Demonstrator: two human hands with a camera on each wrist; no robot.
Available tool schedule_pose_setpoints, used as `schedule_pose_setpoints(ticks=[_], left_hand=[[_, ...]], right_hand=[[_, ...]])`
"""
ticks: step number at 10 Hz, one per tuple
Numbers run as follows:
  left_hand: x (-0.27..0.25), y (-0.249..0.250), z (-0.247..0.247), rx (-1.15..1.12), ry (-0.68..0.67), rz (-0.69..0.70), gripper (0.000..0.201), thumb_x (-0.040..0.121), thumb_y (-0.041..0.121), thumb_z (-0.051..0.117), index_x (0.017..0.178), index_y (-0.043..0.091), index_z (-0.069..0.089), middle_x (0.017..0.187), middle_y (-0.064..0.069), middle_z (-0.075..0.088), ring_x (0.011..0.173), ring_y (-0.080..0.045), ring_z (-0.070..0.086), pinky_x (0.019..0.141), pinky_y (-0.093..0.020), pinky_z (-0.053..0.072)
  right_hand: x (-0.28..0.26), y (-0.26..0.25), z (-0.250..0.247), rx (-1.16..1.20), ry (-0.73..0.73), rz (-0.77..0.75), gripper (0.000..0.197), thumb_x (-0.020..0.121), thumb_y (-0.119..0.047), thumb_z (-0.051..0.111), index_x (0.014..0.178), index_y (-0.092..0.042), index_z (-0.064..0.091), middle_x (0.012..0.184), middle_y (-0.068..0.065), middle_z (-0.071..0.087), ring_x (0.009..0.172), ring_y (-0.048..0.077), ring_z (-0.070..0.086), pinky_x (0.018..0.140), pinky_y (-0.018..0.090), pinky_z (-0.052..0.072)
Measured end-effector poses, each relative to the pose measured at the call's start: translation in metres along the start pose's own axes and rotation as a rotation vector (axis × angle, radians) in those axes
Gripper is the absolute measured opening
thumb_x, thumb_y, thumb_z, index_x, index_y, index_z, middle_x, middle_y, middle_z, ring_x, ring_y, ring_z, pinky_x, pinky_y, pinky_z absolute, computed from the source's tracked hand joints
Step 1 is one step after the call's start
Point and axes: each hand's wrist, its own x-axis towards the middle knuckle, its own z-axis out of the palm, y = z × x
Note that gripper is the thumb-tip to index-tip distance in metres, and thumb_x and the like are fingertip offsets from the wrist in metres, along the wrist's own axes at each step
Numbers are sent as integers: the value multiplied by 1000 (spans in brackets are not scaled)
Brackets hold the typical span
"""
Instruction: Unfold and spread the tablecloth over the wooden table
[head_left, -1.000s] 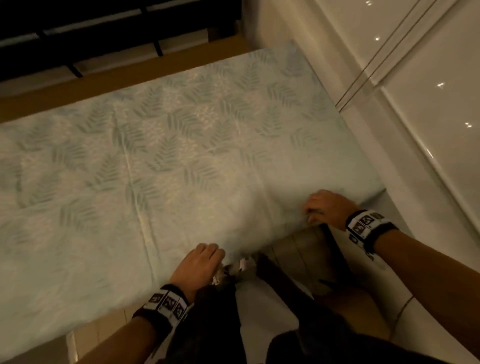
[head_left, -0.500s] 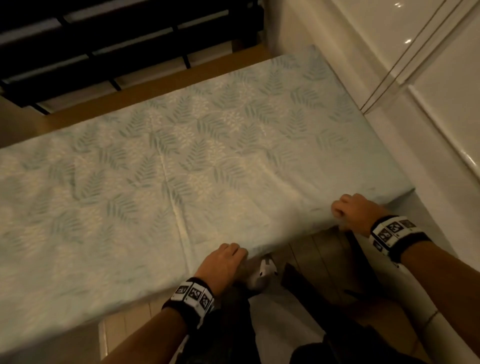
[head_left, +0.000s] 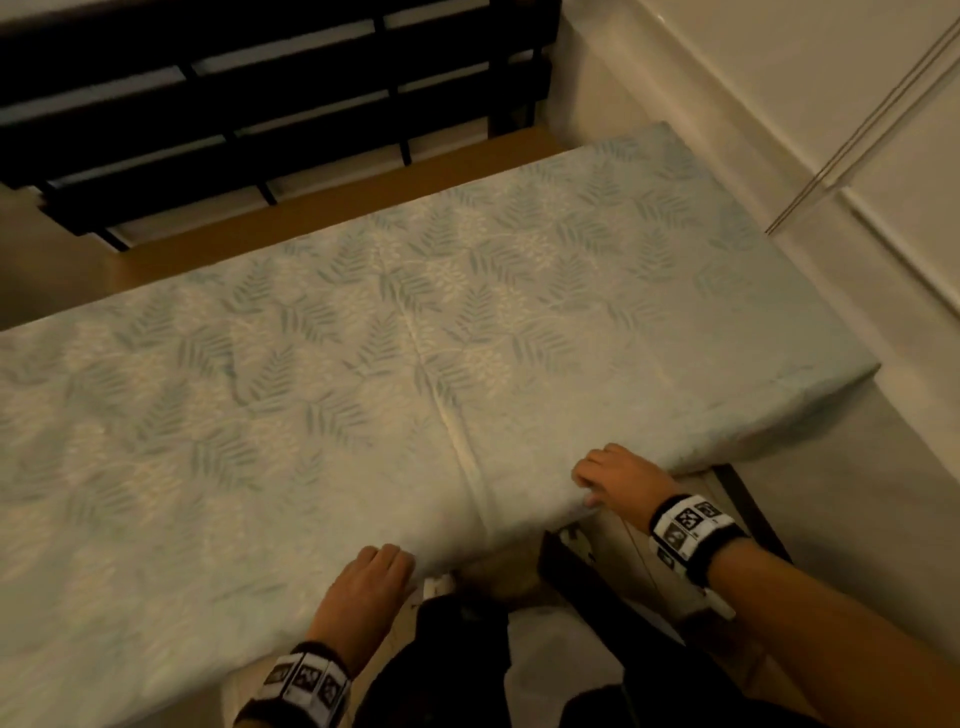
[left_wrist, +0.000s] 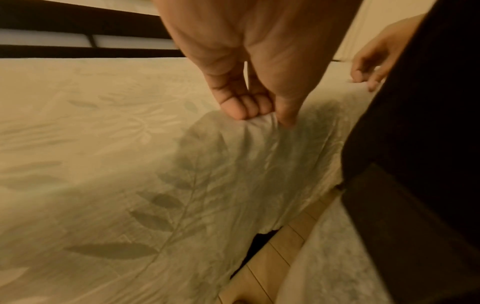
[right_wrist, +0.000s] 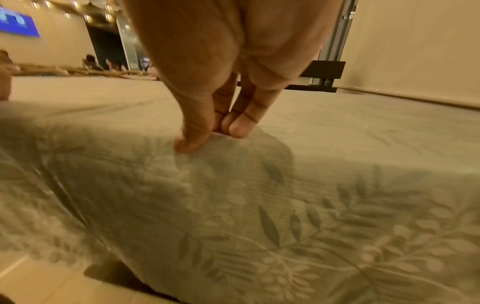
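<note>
A pale blue-green tablecloth (head_left: 415, 364) with a fern-leaf print lies spread over the wooden table (head_left: 322, 208), of which only a bare strip along the far edge shows. My left hand (head_left: 374, 577) pinches the cloth at its near edge, thumb against fingertips (left_wrist: 257, 115). My right hand (head_left: 613, 478) pinches the same near edge further right, with the fabric bunched under thumb and fingers (right_wrist: 207, 135). The cloth hangs over the near and right sides of the table. A fold crease (head_left: 457, 441) runs across it between my hands.
A dark slatted bench or chair back (head_left: 260, 104) stands beyond the table. A pale wall and glossy panel (head_left: 779, 130) close the right side. My dark trousers (head_left: 467, 675) and light floorboards (left_wrist: 265, 265) are below the near edge.
Both hands have slid left along the near edge, still holding the cloth. The view has tilted up, so more of the far bench shows.
</note>
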Motion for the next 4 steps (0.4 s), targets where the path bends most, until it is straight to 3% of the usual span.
schedule_pose_setpoints(ticks=[1, 2, 4], left_hand=[[0, -7, 6, -36, 50, 110, 10, 81, 34, 53, 77, 26, 57, 79, 6, 56, 67, -16, 56, 56, -27, 46], [3, -14, -1, -3, -19, 166, 7, 74, 32, 58, 76, 28, 52, 78, 9, 52, 69, -14, 52, 55, -23, 40], [12, -12, -10, -101, -219, 180, 18, 73, 48, 47, 76, 29, 49, 73, 13, 55, 64, -8, 57, 45, -21, 44]], right_hand=[[-3, 0, 7, -60, 29, 28, 37, 76, -13, 74, 71, -29, 41, 77, -4, 53, 75, 16, 42, 65, 37, 48], [-4, -5, 4, -82, -8, 81, 36, 79, -13, 71, 71, -28, 39, 78, -5, 52, 76, 17, 41, 69, 37, 47], [-5, -17, -7, -32, -67, 206, 25, 84, -16, 66, 75, -24, 44, 86, 1, 55, 83, 20, 44, 75, 36, 45]])
